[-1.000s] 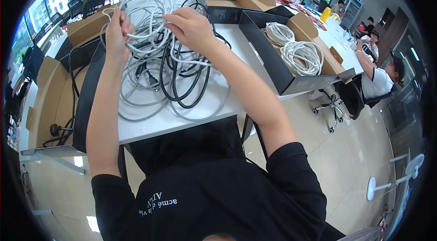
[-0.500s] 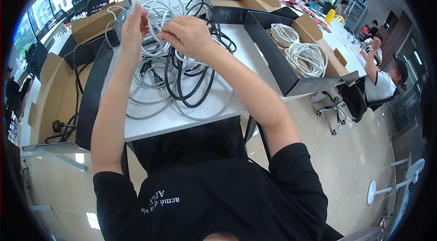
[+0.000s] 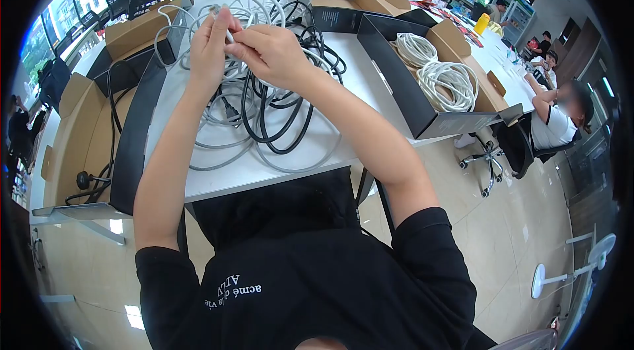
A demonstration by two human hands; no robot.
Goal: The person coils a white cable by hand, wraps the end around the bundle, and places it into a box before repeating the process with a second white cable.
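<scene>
Over a tangled heap of white cables [image 3: 254,10] and black cables [image 3: 300,127], my two hands meet. My left hand [image 3: 210,49] is closed, pinching a white cable whose end shows near its fingertips. Close beside it, my right hand [image 3: 272,53] is also closed, thumb and forefinger on the same white cable. A black plug [image 3: 231,113] lies in the heap below my hands. Grey cable loops [image 3: 224,166] spread toward the table's front edge. Parts of the heap are hidden behind my hands.
An open black box [image 3: 422,122] at right holds coiled white cables [image 3: 446,86]. Another box [image 3: 125,172] at left holds black cables with a plug [image 3: 84,180]. More open boxes [image 3: 333,6] stand at the back. People sit at a white table on the right.
My left hand has moved right and slightly down, its fingers now closed next to my right hand. The right hand has barely moved.
</scene>
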